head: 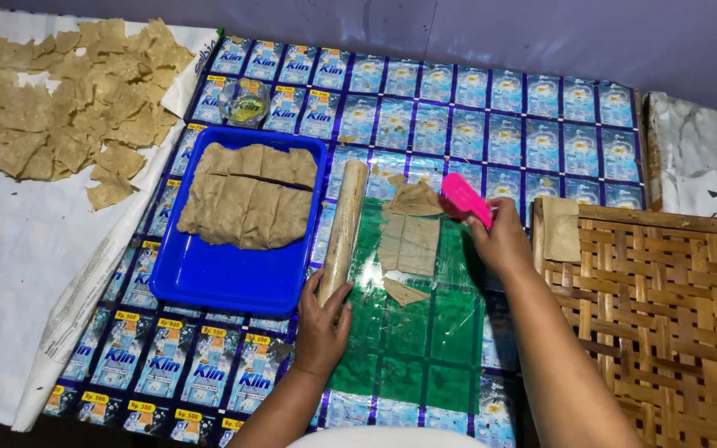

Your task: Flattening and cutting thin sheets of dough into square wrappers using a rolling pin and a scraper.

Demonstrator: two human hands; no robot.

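My left hand (323, 319) grips the near end of a wooden rolling pin (343, 226) that lies lengthwise on a green plastic sheet (412, 332). My right hand (499, 241) holds a pink scraper (465, 198) just right of thin flattened dough pieces (409, 241) on the sheet. A torn dough scrap (404, 292) lies nearer me. To the left stands a blue tray (209, 278) with a slab of brown dough (246, 195) cut into blocks.
A mat of blue sachet wrappers (491, 124) covers the floor. A small glass bowl of oil (244, 103) sits behind the tray. Several thin dough chips (68, 99) dry on white paper (10, 274) at left. A woven bamboo rack (665, 315) with one dough sheet (560, 230) lies right.
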